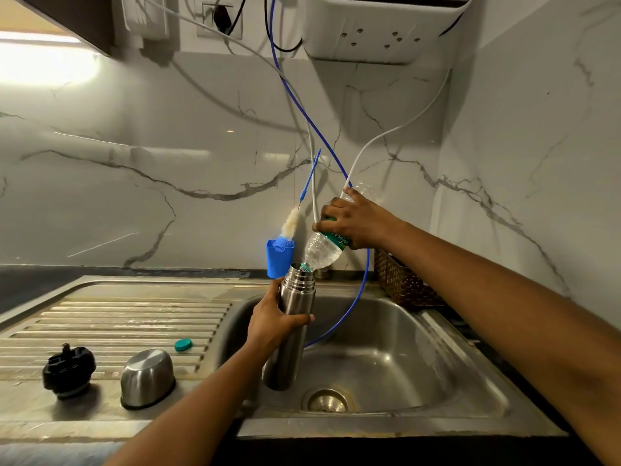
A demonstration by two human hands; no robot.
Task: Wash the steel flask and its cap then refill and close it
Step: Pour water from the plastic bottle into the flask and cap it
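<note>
My left hand (272, 321) grips the steel flask (291, 344) around its middle and holds it upright over the sink basin (396, 361). My right hand (356, 222) grips a clear plastic water bottle (321, 252) with a green label, tipped mouth-down into the flask's open neck. On the draining board lie the flask's black inner stopper (68, 370), its steel cup cap (147, 378) upside down, and the bottle's small teal cap (183, 345).
A blue holder (279, 258) with a bottle brush (291, 223) stands at the back of the sink. Blue tubing (364, 284) and white tubing (386, 136) hang from a wall-mounted purifier (379, 28). A brown woven basket (403, 284) sits right of the basin.
</note>
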